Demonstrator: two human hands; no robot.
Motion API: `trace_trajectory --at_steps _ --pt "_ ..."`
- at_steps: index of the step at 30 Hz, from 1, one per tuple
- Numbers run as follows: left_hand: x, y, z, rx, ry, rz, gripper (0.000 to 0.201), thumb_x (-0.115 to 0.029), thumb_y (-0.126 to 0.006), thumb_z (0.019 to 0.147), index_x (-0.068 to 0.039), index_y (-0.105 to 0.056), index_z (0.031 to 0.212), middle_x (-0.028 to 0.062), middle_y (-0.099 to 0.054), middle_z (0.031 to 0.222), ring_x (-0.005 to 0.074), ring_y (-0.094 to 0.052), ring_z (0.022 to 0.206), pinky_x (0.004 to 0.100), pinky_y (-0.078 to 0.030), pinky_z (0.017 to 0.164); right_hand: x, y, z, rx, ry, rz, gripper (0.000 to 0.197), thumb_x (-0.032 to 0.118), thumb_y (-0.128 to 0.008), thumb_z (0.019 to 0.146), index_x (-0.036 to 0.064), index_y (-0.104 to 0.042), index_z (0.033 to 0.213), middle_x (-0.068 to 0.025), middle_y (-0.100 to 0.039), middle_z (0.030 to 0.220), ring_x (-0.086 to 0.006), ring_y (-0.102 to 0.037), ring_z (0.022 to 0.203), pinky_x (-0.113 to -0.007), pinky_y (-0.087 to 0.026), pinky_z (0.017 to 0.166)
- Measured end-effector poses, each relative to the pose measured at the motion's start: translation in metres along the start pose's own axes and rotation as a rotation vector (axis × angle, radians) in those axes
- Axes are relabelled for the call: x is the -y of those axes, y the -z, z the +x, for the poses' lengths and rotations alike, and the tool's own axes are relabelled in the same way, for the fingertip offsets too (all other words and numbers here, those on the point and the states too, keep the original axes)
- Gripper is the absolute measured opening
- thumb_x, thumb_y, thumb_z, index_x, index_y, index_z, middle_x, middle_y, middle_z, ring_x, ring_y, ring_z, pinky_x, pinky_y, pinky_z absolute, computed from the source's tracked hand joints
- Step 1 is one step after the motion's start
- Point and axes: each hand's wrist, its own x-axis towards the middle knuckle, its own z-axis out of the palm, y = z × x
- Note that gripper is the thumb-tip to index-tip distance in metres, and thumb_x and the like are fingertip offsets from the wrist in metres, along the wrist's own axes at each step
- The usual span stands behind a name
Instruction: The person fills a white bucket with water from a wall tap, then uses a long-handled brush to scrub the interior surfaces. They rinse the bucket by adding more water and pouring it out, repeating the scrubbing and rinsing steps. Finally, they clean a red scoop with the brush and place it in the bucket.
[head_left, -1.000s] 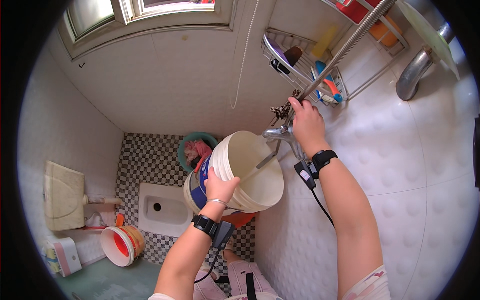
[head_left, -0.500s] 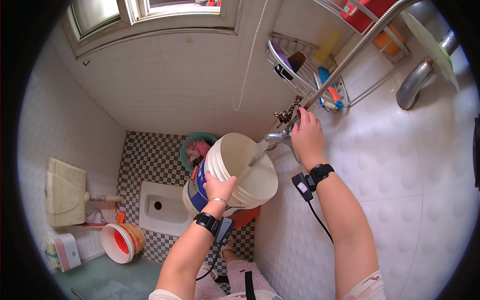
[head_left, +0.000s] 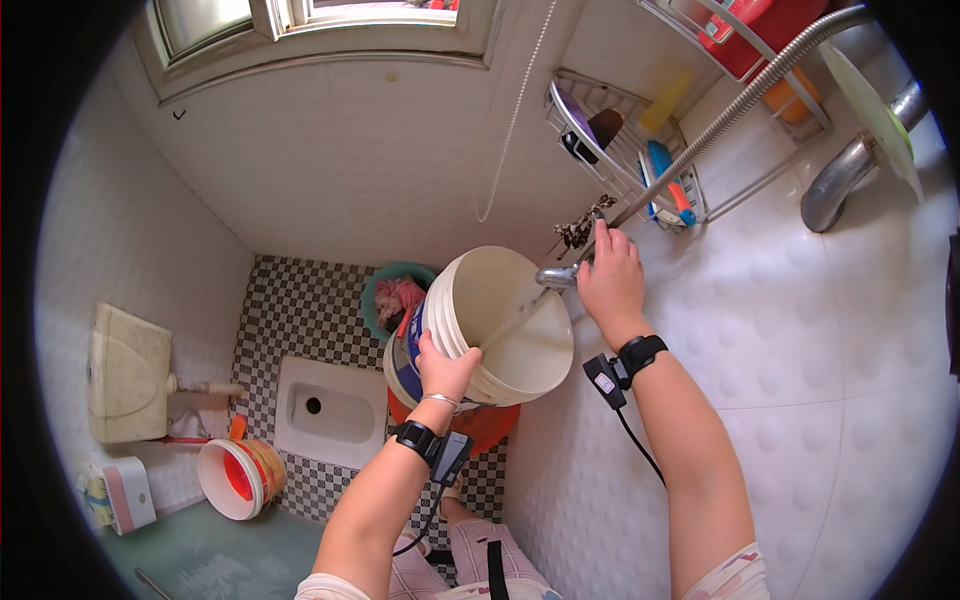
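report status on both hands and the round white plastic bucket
Left hand gripping round white plastic bucket. Right hand at curved silver metal tap. Clear water stream entering bucket, nothing visible blocking it.

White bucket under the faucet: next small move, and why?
I'd probably steady the white bucket with the left hand: a water stream runs into it from the faucet, its mouth looks tilted, and the left hand grips its rim while the right hand is at the faucet. Fill level is unclear.
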Motion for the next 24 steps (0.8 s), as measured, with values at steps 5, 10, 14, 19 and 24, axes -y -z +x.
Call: trace_trajectory --at_steps 5,10,14,19,24 --pt "0.025 0.010 0.003 0.016 -0.020 0.005 0.104 -0.030 -0.080 0.065 0.005 -0.029 0.149 0.0333 -0.045 0.138 0.0430 -0.048 0.127 0.0429 -0.040 0.109 0.008 0.009 0.013 0.114 0.063 0.005 0.058 0.016 -0.070 0.081 0.0041 -0.054 0.135 -0.0133 -0.058 0.124 -0.0348 -0.057 0.112 -0.045 -0.049 0.094" --pt "0.084 0.052 0.004 0.047 -0.086 -0.118 0.098 -0.027 -0.080 0.066 0.005 -0.033 0.146 0.0301 -0.048 0.138 0.0391 -0.050 0.127 0.0426 -0.041 0.109 0.031 -0.017 -0.031 0.067 0.353 0.135 0.028 0.013 -0.066 0.080 0.0065 -0.062 0.107 -0.0091 -0.060 0.105 -0.0314 -0.059 0.099 -0.045 -0.049 0.083" --pt "0.134 0.113 -0.014 0.091 -0.018 -0.203 0.097 -0.019 -0.079 0.066 0.008 -0.032 0.146 0.0239 -0.056 0.130 0.0317 -0.058 0.121 0.0395 -0.048 0.102 0.081 -0.079 -0.128 0.388 0.589 0.144 0.019 0.011 -0.062 0.081 0.0097 -0.064 0.100 -0.0088 -0.061 0.102 -0.0305 -0.059 0.099 -0.044 -0.047 0.085" --pt "0.187 0.201 -0.063 0.115 0.052 -0.228 0.095 -0.012 -0.076 0.067 0.008 -0.030 0.147 0.0184 -0.059 0.124 0.0237 -0.061 0.115 0.0361 -0.052 0.094 0.155 -0.153 -0.220 0.541 0.834 -0.062 0.022 0.014 -0.058 0.086 0.0139 -0.067 0.106 -0.0069 -0.065 0.103 -0.0276 -0.057 0.109 -0.042 -0.042 0.093" --pt "0.274 0.270 -0.100 0.028 0.098 -0.117 0.093 -0.007 -0.075 0.069 0.005 -0.028 0.149 0.0145 -0.058 0.117 0.0209 -0.061 0.107 0.0325 -0.054 0.091 0.258 -0.195 -0.301 0.893 1.063 -0.204 0.022 0.016 -0.058 0.090 0.0172 -0.066 0.110 -0.0051 -0.066 0.103 -0.0274 -0.064 0.105 -0.043 -0.047 0.091"
